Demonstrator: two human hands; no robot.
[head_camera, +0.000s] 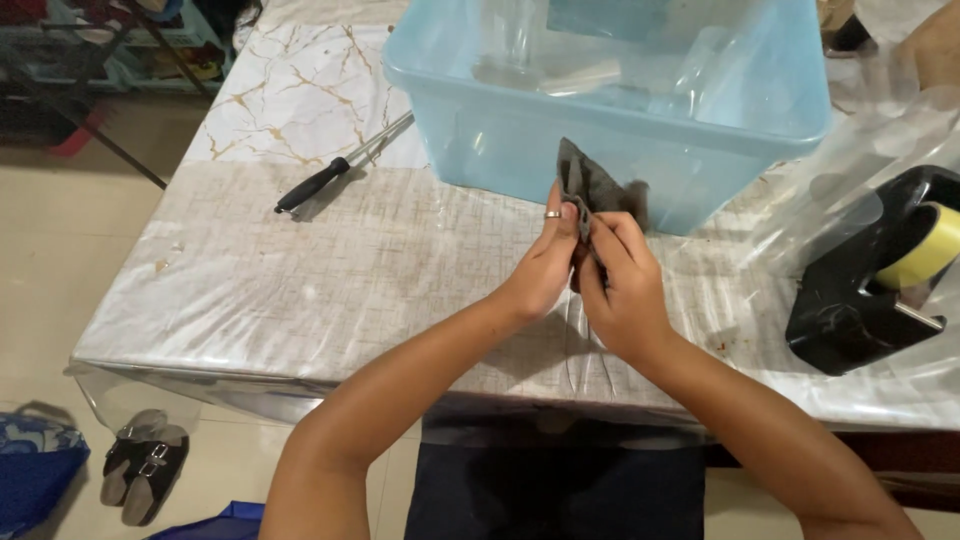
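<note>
Two hands meet over the near middle of the table (300, 290), and between them we see a small dark grey piece of cloth (592, 185). The cloth stands up from the fingers, its long axis running away from us, with its pointed top aimed at the pale blue plastic tub (560, 150) just behind it. Our left hand (545, 265) is closed on the cloth's lower left edge, thumb pressed against fingers, a ring showing on one finger. Our right hand (620, 285) is also pinched shut on the cloth's lower part, its fingers curled inward and touching the left hand. Both forearms come in from the bottom edge and converge, wrists bent slightly up. A black-handled tool (335, 175) lies on the table well to the left, and a black tape dispenser (860, 290) with a yellowish roll sits to the right.
</note>
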